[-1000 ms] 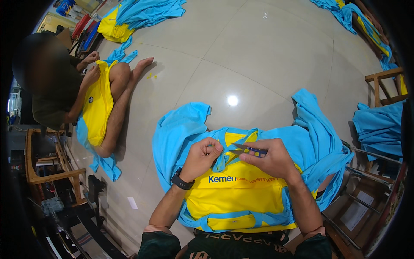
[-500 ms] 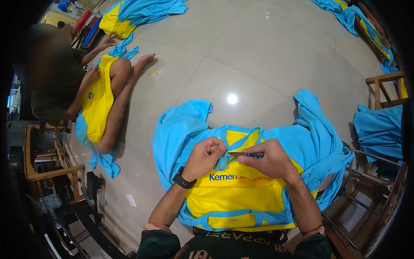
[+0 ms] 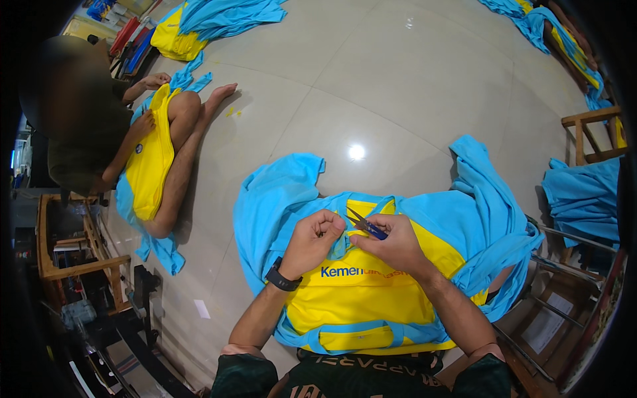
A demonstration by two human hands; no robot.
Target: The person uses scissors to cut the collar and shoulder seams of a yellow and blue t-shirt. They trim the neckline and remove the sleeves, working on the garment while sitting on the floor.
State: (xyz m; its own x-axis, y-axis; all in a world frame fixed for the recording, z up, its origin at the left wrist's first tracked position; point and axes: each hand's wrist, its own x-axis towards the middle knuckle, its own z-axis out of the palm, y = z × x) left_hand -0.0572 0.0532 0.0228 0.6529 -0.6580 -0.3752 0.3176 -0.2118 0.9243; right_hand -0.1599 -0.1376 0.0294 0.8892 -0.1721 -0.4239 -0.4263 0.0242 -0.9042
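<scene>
Across my lap lies a yellow and light-blue long-sleeved shirt (image 3: 358, 305), with lettering over its chest. My left hand (image 3: 310, 244), a dark watch on its wrist, is closed in a pinch on the shirt's light-blue collar trim. My right hand (image 3: 395, 247) is wrapped round a pair of thread snips (image 3: 369, 227) with dark blue handles. The snips' two blades stand apart and point up and left, just right of my left fingertips. Any thread between the fingers is too small to make out.
A co-worker (image 3: 86, 126) sits on the tiled floor at the left with another yellow and blue shirt (image 3: 152, 166). More shirts (image 3: 232, 16) lie at the far left. Wooden frames (image 3: 86, 265) stand at left; a metal rack (image 3: 564, 285) and folded blue cloth (image 3: 584, 199) are at right.
My right hand has shifted left. The snips have turned from pointing left to up-left, and their blades are now spread. My left hand stays nearly still. The co-worker's hands have moved slightly.
</scene>
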